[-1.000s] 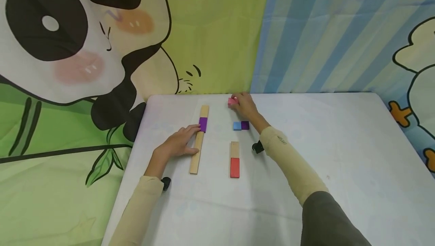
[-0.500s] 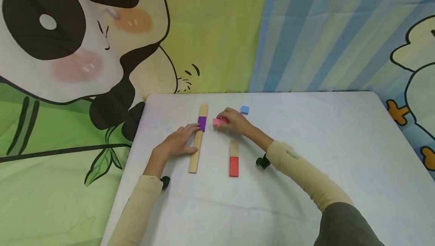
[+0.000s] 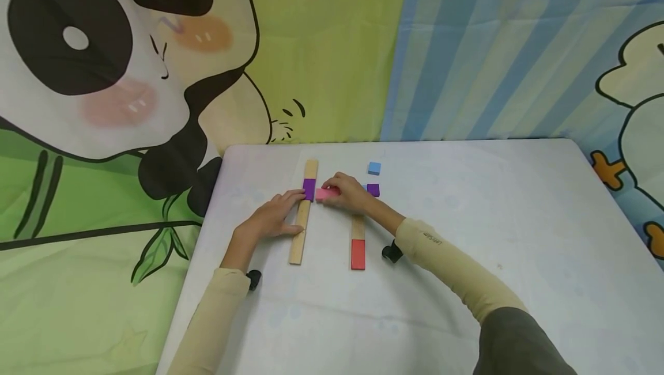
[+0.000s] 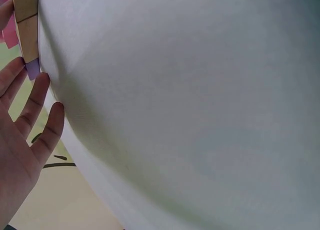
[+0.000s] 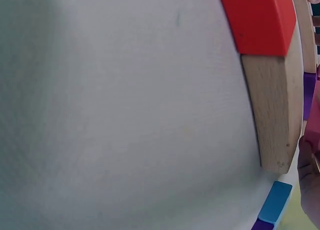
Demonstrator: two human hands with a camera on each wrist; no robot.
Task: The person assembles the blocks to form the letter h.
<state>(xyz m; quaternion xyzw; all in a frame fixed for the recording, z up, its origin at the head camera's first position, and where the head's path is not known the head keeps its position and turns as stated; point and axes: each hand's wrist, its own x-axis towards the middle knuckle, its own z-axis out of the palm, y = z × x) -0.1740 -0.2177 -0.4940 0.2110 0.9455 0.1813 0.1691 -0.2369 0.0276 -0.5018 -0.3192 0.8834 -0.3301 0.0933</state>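
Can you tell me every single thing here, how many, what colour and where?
plain wood blocks: at least four, tan, three in long row, one touching red block
red block: one, red, right of row
blue blocks: two, blue, beyond red block
purple blocks: two, purple, one in row, one touching blue block
pink block: one, pink, beside row
table: one, white, beneath blocks
cartoon backdrop: one, multicoloured, behind table
wrist gadgets: two, black, on wrists
sleeves: two, mostly beige, on arms
left hand: one, bare, on row
right hand: one, bare, pinching pink block
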